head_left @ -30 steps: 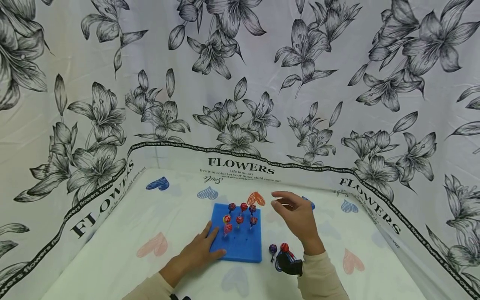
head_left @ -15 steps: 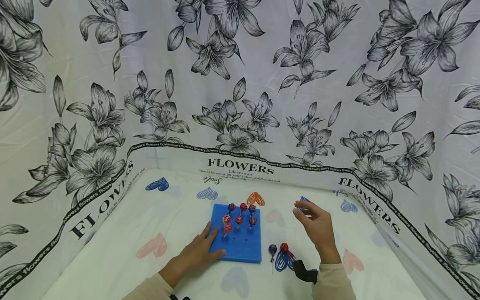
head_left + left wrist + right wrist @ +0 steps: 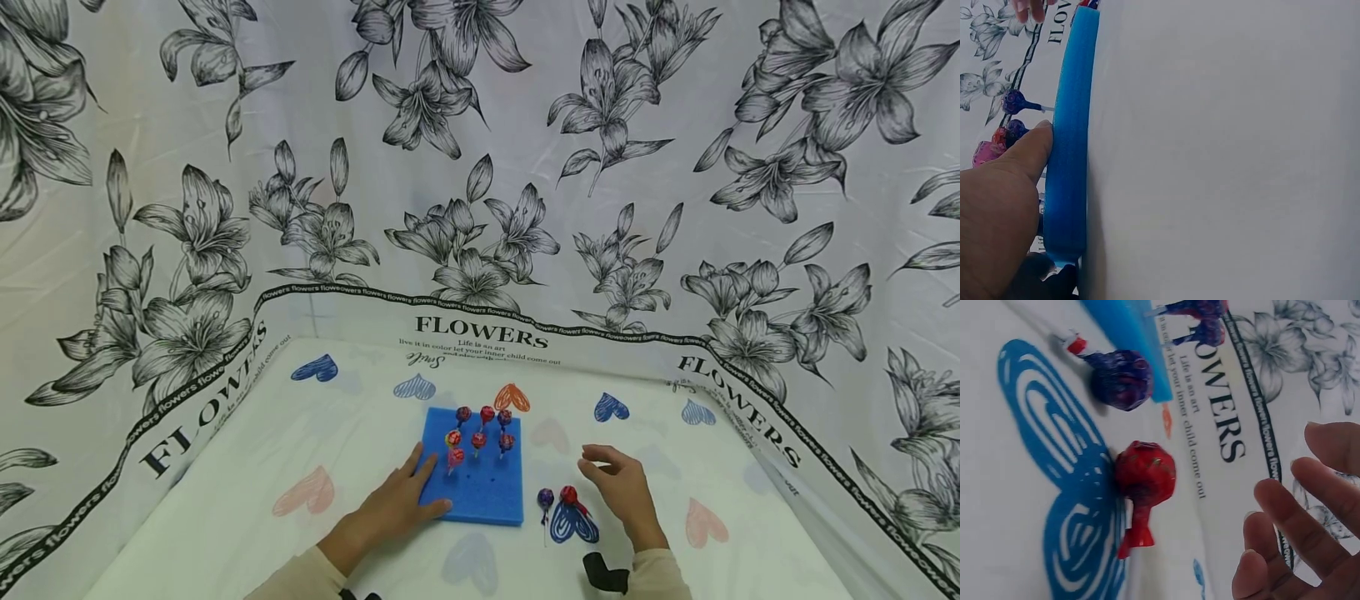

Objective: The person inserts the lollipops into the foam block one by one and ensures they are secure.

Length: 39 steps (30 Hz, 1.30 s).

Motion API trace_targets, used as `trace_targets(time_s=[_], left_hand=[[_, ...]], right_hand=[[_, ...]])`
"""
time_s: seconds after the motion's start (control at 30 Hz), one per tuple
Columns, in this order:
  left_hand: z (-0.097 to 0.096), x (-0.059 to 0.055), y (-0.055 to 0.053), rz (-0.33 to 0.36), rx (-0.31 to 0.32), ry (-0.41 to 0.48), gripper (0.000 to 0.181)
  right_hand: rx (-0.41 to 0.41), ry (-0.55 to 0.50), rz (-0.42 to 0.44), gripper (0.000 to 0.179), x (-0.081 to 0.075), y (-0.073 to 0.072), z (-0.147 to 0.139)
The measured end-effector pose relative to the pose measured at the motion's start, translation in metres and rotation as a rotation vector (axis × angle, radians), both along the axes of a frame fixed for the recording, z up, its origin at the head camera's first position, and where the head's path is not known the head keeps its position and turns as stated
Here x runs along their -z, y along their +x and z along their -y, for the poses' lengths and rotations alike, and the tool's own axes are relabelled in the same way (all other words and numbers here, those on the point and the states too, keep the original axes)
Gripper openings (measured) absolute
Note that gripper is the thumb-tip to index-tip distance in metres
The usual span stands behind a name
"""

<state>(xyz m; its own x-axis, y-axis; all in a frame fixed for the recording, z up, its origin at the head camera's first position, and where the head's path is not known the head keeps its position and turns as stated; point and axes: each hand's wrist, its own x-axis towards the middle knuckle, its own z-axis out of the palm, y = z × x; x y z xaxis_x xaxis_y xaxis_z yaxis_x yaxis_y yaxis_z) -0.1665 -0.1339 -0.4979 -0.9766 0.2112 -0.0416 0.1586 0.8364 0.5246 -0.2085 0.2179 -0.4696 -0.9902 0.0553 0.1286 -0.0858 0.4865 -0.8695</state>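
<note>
A blue foam block lies on the cloth, with several wrapped lollipops standing in it by their sticks. My left hand rests on the block's left edge, thumb along the near side and fingers spread. To the right of the block lie a purple lollipop and a red lollipop, seen close up in the right wrist view as a purple wrapper and a red wrapper. My right hand hovers to the right of these two, fingers loosely bent and holding nothing.
Small holes show in the near part of the block. The white cloth bears printed hearts, and flower-printed curtains stand around the back and sides. A black wrist mount sits below my right hand.
My right hand has moved away from the block to the right, then down towards the two loose lollipops. The left hand and the block have stayed in place.
</note>
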Motion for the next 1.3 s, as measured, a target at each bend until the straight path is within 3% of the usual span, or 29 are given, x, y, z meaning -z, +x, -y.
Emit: trace_targets(time_s=[0.23,0.4,0.8,1.07,1.2,1.3], left_hand=[[-0.001,0.000,0.000,-0.001,-0.004,-0.011,0.088],[0.000,0.001,-0.001,-0.001,-0.007,-0.014,0.088],[0.001,0.002,0.000,-0.007,-0.013,0.002,0.088],[0.001,0.003,0.000,0.012,-0.015,0.007,0.089],[0.000,0.004,-0.001,0.023,-0.009,0.003,0.090],[0.000,0.004,-0.002,0.009,-0.006,-0.002,0.090]], right_hand=[[-0.076,0.102,0.107,0.032,0.023,0.000,0.001],[-0.145,0.163,0.126,0.028,0.031,0.000,-0.001],[-0.168,0.272,0.069,0.020,0.028,0.002,0.008],[-0.178,0.341,0.081,0.016,0.027,-0.004,0.011],[-0.125,0.290,0.061,0.020,0.019,-0.005,0.010],[-0.081,0.180,0.020,0.025,0.007,-0.005,0.011]])
